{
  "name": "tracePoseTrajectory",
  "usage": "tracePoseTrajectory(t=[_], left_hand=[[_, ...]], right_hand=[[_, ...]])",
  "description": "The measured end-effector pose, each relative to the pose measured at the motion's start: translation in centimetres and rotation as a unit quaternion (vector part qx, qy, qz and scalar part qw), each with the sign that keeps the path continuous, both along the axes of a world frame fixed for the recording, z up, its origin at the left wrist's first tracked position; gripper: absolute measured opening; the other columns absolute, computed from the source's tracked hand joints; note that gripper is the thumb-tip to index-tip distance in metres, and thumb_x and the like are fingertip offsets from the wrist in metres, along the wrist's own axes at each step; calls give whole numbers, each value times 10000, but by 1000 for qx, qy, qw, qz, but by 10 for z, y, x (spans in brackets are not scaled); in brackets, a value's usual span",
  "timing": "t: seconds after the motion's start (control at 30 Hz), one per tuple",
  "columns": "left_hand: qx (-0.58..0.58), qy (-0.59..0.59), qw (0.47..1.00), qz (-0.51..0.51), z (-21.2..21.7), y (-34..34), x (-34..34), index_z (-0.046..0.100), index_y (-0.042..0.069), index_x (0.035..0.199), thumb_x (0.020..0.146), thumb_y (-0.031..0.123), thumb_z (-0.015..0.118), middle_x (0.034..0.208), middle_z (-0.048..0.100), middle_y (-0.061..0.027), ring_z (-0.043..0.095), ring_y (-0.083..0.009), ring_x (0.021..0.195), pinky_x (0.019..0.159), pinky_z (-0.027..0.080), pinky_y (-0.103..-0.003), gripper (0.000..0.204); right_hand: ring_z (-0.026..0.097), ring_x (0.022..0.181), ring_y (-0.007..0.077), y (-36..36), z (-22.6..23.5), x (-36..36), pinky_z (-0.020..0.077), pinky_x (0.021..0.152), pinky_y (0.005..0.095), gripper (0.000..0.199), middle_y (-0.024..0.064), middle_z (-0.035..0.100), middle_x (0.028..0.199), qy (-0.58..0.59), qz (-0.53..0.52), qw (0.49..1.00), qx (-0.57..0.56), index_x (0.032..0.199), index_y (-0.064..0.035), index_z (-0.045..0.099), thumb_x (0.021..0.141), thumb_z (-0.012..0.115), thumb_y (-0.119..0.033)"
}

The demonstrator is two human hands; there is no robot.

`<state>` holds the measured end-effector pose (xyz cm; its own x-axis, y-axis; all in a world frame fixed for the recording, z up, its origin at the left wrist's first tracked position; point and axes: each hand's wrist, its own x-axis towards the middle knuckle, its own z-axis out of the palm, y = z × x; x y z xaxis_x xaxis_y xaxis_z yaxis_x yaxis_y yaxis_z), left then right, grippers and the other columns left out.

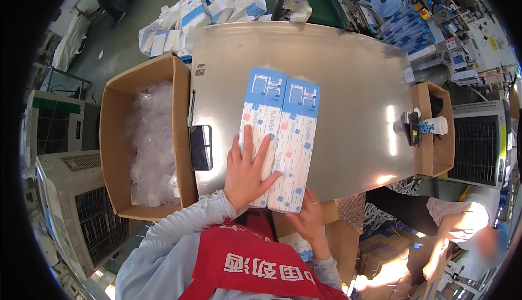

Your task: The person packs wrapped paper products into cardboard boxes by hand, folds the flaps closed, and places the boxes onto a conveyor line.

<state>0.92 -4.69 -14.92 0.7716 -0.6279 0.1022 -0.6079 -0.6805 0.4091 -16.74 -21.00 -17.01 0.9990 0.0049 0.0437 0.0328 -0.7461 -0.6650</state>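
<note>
Two long packs stand side by side on the metal table, white with blue ends, printed with small flowers: the left pack (263,112) and the right pack (296,137). My left hand (246,177) lies flat with spread fingers on the left pack, its thumb reaching over to the right pack. At the near corner of the right pack is my right hand (310,218), fingers apart and touching its end and side; some fingertips are hidden.
A cardboard box (182,137) of crumpled clear plastic stands left of the metal table (348,82). A phone (201,147) and a pen (191,107) lie by its left edge. A smaller box (446,158) is at the right. Another person's hand (432,267) shows lower right.
</note>
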Motion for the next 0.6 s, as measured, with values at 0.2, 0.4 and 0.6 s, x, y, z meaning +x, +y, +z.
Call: tracePoseTrajectory(t=[0.2, 0.4, 0.6], left_hand=[[37, -13, 998, -43, 4, -5, -2, 331, 125, 1422, 867, 454, 506, 1482, 167, -269, 107, -485, 1367, 1026, 146, -656, 669], [21, 45, 997, -62, 15, -3, 1, 355, 200, 1417, 851, 522, 511, 1485, 140, -283, 85, -505, 1362, 1027, 131, -652, 669], [7, 57, 996, -73, 15, -1, 3, 435, 322, 1362, 825, 590, 522, 1476, 160, -288, 87, -507, 1361, 1017, 151, -659, 607]], right_hand=[[344, 1304, 365, -10, 26, 67, 242, 1066, 533, 363, 147, 427, 1383, -51, -129, 990, -24, 1251, -123, 562, 895, 531, -188], [238, 1347, 396, -44, 8, 200, 179, 1072, 584, 430, 133, 363, 1432, -80, -69, 962, -250, 1312, -119, 502, 904, 532, -252], [240, 1331, 434, -165, -5, 343, 209, 1064, 570, 570, 207, 316, 1437, -192, -173, 923, -286, 1339, -102, 457, 859, 583, -383]])
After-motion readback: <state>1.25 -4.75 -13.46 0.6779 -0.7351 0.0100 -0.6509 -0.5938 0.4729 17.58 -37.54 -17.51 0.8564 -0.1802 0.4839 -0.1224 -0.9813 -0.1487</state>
